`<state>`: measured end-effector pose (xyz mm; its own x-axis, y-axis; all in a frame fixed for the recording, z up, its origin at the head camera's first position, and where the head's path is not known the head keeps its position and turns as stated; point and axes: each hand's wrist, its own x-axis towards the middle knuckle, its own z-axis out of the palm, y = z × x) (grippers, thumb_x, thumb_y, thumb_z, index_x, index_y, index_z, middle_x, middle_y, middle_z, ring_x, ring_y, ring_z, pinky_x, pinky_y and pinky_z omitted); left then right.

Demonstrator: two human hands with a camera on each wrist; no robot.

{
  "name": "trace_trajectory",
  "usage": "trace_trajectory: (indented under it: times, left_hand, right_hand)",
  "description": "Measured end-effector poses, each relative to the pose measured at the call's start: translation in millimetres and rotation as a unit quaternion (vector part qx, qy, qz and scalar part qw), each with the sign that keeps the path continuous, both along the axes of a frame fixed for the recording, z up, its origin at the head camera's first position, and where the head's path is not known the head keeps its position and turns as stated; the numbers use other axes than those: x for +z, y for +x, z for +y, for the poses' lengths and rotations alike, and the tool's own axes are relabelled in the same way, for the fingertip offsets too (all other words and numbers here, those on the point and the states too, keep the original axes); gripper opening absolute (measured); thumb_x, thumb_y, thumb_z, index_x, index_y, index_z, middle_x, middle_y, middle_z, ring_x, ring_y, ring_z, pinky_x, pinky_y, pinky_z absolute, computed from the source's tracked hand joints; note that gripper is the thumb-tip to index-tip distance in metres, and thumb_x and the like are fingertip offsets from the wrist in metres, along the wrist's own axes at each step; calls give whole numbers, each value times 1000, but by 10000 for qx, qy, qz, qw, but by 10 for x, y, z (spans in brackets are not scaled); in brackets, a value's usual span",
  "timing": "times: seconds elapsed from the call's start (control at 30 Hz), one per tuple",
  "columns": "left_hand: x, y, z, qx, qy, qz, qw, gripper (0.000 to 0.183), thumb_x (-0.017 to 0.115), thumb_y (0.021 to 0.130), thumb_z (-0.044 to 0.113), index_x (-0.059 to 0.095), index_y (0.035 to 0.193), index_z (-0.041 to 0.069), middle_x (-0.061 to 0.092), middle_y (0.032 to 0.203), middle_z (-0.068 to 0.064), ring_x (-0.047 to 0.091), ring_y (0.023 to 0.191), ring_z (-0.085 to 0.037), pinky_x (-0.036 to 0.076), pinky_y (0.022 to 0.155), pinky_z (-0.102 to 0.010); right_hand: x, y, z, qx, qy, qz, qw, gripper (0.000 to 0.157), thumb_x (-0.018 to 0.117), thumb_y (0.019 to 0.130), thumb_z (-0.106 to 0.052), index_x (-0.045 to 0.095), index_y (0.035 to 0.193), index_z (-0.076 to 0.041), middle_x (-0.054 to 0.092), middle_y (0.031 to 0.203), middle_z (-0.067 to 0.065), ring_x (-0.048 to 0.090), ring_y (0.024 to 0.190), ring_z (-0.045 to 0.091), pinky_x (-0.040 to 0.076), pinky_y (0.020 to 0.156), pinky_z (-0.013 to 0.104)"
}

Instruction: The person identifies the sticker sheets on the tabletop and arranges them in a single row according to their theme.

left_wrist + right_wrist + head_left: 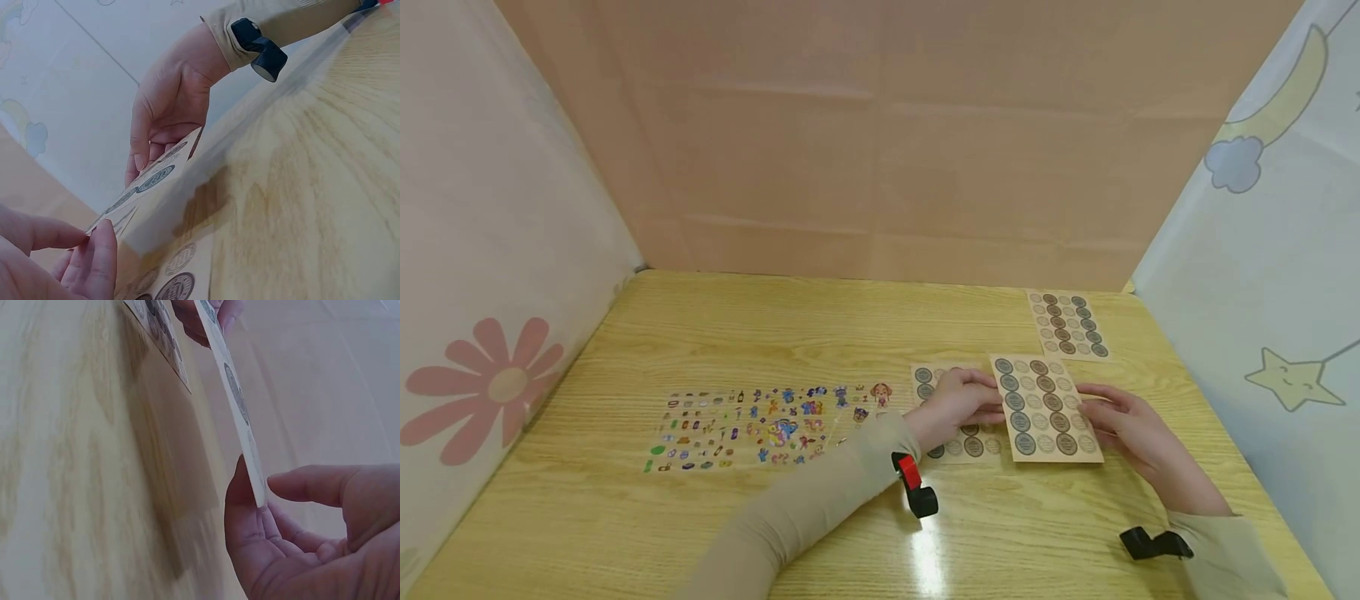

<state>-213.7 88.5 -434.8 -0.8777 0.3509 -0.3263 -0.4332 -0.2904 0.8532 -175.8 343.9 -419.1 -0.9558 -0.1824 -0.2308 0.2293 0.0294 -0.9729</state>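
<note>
Both hands hold up a brown sheet of round stickers [1045,408], tilted above the table. At its left edge, my left hand [955,408] pinches it between thumb and fingers. My right hand [1131,429] holds the right edge; in the right wrist view its fingers [244,519] lie behind the sheet and the thumb is close at the front. Under my left hand, a similar sticker sheet [973,447] lies on the table, partly covered by that hand and the raised sheet.
Another round-sticker sheet [1067,325] lies at the back right of the wooden table [820,325]. To the left are clear sheets of small colourful stickers [786,429]. A brown backdrop [880,167] stands behind, with patterned white walls [1300,292] at the sides.
</note>
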Motion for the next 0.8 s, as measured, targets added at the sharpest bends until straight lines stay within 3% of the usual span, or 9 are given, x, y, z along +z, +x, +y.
trace_trajectory:
  times: [0.1,0.37,0.8]
  left_hand:
    - [1,38,48,29,-2,-26,10000,16,64,82,-11,61,97,-3,65,84,-16,68,71,-24,59,71,-34]
    - [-36,82,159,344,-90,-122,9993,18,65,80,-12,61,95,-3,65,83,-17,68,70,-25,59,66,-32]
    - [-41,86,126,258,18,-262,9993,20,61,85,-10,62,105,-7,66,89,-20,69,84,-34,58,74,-36]
  right_hand:
    - [-34,19,71,18,-205,-62,9998,23,52,99,-6,54,118,-18,69,99,-2,67,87,14,58,72,31]
    - [-60,29,139,-95,-300,-365,9988,20,51,100,-10,62,112,-22,69,100,-2,67,89,13,57,73,31]
    - [-76,-19,176,86,-764,-576,9954,29,40,105,-22,70,104,-23,68,104,-2,66,94,13,56,79,30]
